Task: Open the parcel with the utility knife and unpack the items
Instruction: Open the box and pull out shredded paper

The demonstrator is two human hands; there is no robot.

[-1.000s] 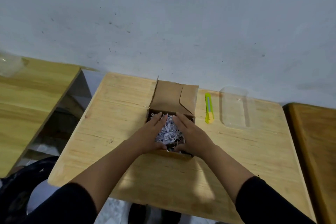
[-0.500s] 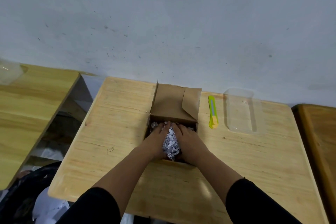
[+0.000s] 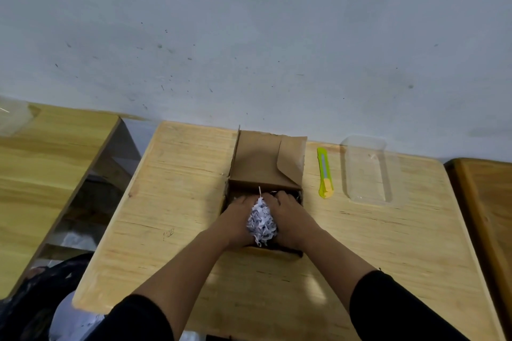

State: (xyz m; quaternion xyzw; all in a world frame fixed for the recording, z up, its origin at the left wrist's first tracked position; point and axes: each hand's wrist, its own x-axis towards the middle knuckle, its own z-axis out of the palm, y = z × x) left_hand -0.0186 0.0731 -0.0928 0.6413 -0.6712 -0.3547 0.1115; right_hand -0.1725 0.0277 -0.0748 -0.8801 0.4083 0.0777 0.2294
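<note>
An open brown cardboard parcel [image 3: 266, 163] stands at the middle of the wooden table [image 3: 177, 196], its lid flap folded back toward the wall. Both my hands are down inside it. My left hand [image 3: 235, 219] and my right hand [image 3: 291, 216] squeeze a wad of white shredded paper filling [image 3: 261, 220] between them, fingers curled round it. A yellow-green utility knife [image 3: 324, 173] lies on the table just right of the parcel. The parcel's other contents are hidden under my hands.
A clear plastic tray [image 3: 368, 171] lies right of the knife. A second wooden table [image 3: 41, 174] stands to the left across a gap, and another dark wooden surface [image 3: 487, 202] is at the right edge. The grey wall runs close behind.
My hands have drawn together, gathering the loose spread of shredded paper into a tight wad between them. The camera has shifted slightly; the knife and tray have not moved.
</note>
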